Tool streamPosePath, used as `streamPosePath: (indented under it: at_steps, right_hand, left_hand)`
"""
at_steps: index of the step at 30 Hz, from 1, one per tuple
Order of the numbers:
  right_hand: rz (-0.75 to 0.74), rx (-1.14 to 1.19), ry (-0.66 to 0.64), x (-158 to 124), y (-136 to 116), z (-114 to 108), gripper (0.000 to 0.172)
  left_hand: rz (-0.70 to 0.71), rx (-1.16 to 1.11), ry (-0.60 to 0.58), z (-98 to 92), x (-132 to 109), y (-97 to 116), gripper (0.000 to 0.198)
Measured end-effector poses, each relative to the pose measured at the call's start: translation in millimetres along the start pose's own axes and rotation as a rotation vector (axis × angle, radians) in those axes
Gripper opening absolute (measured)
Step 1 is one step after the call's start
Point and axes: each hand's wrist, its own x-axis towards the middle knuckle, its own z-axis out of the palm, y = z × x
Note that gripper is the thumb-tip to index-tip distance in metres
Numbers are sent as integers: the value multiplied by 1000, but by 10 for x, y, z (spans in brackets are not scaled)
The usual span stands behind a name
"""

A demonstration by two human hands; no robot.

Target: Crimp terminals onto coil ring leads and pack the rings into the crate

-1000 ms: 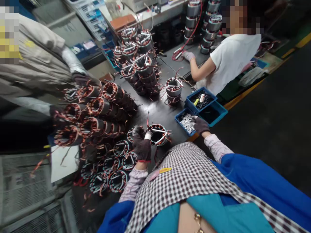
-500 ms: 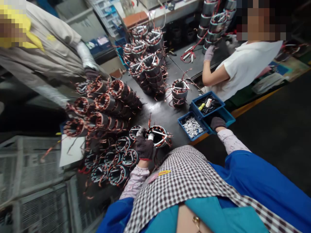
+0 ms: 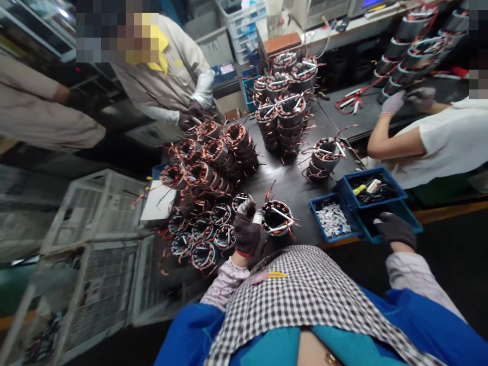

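My left hand (image 3: 247, 231), in a dark glove with pale fingertips, is curled at the left rim of a motor stator (image 3: 292, 226). That stator stands upright near the table's front edge, with copper windings, white sleeves and loose leads. The thumb touches its rim; the curled fingers partly hide the grip. My right hand (image 3: 397, 231), gloved too, is over a lower blue bin (image 3: 417, 223) with its fingers drawn together. Whatever is between them is too small to make out. Just left of that bin, another blue bin (image 3: 313, 203) holds small white pieces (image 3: 334, 219).
An upper blue bin (image 3: 402, 192) holds black pieces. Stacked stators (image 3: 292, 109) stand farther back, and copper-wound ones (image 3: 208, 152) at left. Smaller rings (image 3: 204, 254) lie near my left hand. One co-worker's gloved hands (image 3: 194, 116) work at left; another's (image 3: 394, 104) at right.
The view has turned, so everything sits farther right. My left hand stays at the stator; more of my right hand's fingers show over the bin. The left co-worker's hands have come together.
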Motion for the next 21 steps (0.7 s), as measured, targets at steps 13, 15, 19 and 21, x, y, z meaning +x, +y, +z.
streamPosePath:
  at_steps: [13, 15, 19, 21]
  right_hand:
    - [-820, 629, -103, -1515, -1791, 73, 24]
    - [-759, 724, -170, -1557, -1802, 120, 26]
    - [-542, 950, -340, -1510, -1653, 151, 41]
    - [-471, 900, -299, -1474, -1545, 140, 42]
  left_hand:
    - [-238, -605, -618, 286, -145, 527, 48]
    - [-289, -615, -609, 211, -117, 492, 47]
    - [-425, -740, -519, 24, -52, 413, 45]
    - [-479, -784, -410, -39, -15, 375, 46]
